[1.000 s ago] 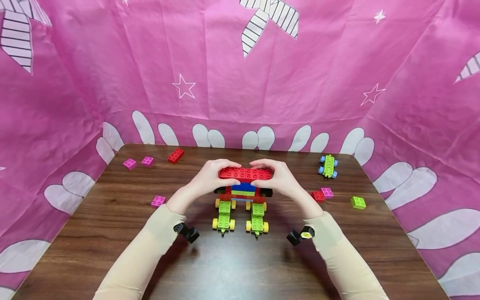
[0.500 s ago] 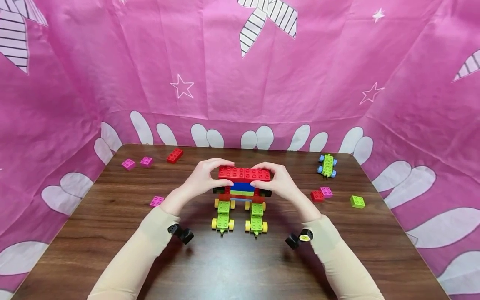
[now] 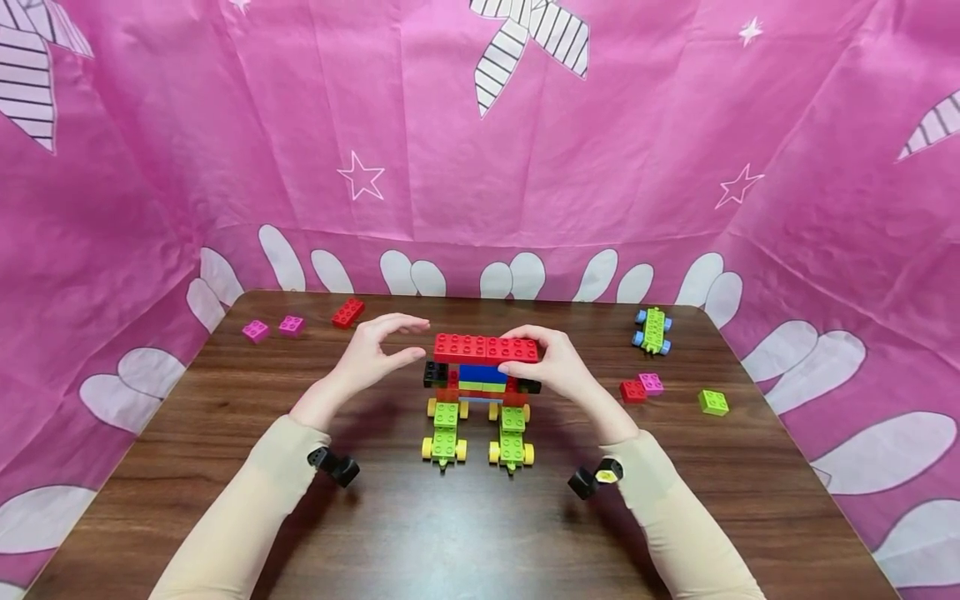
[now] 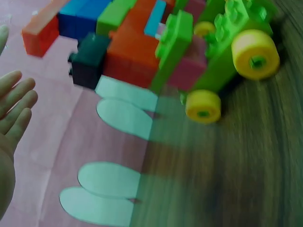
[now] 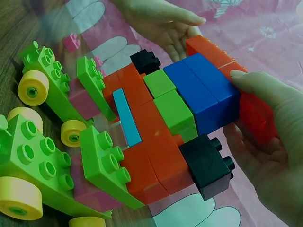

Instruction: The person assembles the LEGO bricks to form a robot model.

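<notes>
A toy-brick model stands mid-table on two lime wheeled bases with yellow wheels. Its top is a row of red bricks, above blue bricks and lime ones. Black bricks stick out at either side. My right hand grips the right end of the red row, thumb on the near side and fingers over the far side. To the left of the model, my left hand hovers apart from it, fingers extended and holding nothing. In the left wrist view only part of this hand shows.
Pink bricks and a red brick lie at the back left. On the right are a lime wheeled base with blue wheels, a red brick touching a pink one, and a lime brick.
My left hand has let go of the red row's left end and moved left, uncovering the left black brick. My right hand keeps its grip, and the model stays in place.
</notes>
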### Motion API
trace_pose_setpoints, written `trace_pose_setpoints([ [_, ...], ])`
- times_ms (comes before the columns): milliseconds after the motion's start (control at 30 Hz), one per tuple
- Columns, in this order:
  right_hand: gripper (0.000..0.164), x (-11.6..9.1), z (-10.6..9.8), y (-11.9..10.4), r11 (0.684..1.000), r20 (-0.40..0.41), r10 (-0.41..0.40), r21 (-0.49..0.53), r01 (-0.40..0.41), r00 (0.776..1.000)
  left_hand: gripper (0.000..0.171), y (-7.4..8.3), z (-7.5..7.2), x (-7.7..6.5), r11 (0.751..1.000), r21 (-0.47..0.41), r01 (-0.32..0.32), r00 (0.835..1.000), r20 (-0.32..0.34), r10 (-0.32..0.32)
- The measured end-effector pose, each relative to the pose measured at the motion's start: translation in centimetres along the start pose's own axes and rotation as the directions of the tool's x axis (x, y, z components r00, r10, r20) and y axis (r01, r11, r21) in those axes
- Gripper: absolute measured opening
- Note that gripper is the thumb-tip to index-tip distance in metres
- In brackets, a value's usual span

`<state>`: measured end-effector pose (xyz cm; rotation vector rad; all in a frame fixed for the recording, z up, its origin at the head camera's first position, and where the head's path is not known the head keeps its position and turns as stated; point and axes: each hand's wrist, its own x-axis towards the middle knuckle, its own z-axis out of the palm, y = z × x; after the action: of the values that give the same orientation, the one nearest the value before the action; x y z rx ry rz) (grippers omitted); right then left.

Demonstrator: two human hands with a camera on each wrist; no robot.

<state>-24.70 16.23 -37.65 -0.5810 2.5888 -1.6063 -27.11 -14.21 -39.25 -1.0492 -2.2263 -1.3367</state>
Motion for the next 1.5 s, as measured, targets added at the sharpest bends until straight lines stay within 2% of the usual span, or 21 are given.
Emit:
trace_pose_setpoints([
  [267, 0.037, 0.0, 0.0, 0.2, 1.0, 0.004, -0.015, -0.004, 0.015, 1.0, 0.033, -1.9, -1.6, -0.7, 0.997, 0.073, 0.027, 0.994, -0.103, -0.02],
  [400, 0.037, 0.1, -0.1, 0.3, 1.0, 0.003, -0.015, -0.009, 0.015, 1.0, 0.03, -3.3, -2.6, -0.8, 0.989, 0.125, 0.075, 0.988, -0.147, -0.056],
  [433, 0.037, 0.1, -0.1, 0.3, 1.0, 0.003, -0.014, -0.01, 0.014, 1.0, 0.031, -4.1, -2.8, -0.9, 0.987, 0.137, 0.087, 0.986, -0.153, -0.066],
  [533, 0.037, 0.1, -0.2, 0.3, 1.0, 0.001, -0.004, -0.006, 0.004, 1.0, 0.033, -5.2, -3.2, -0.8, 0.975, 0.186, 0.122, 0.982, -0.164, -0.091],
  [733, 0.038, 0.0, -0.2, 0.2, 1.0, 0.003, 0.013, -0.005, -0.013, 1.0, 0.044, -7.2, -4.0, -0.7, 0.944, 0.245, 0.222, 0.973, -0.114, -0.2],
  [967, 0.035, -0.8, -0.2, -1.9, 1.0, 0.007, 0.015, -0.014, -0.015, 1.0, 0.058, -9.3, -4.7, -0.5, 0.896, 0.283, 0.343, 0.935, -0.007, -0.355],
  [1067, 0.035, -1.3, -0.3, -2.9, 1.0, 0.008, 0.009, -0.01, -0.009, 1.0, 0.062, -10.0, -4.8, -0.3, 0.881, 0.304, 0.362, 0.921, 0.029, -0.388],
  [1233, 0.035, -1.5, -0.3, -3.1, 1.0, 0.008, -0.002, -0.011, 0.002, 1.0, 0.063, -11.4, -5.1, -0.2, 0.86, 0.333, 0.387, 0.902, 0.058, -0.428],
  [1500, 0.034, -1.6, -0.1, -3.1, 1.0, 0.019, 0.005, -0.002, -0.005, 1.0, 0.063, -12.8, -6.1, -0.5, 0.818, 0.358, 0.45, 0.858, 0.083, -0.508],
])
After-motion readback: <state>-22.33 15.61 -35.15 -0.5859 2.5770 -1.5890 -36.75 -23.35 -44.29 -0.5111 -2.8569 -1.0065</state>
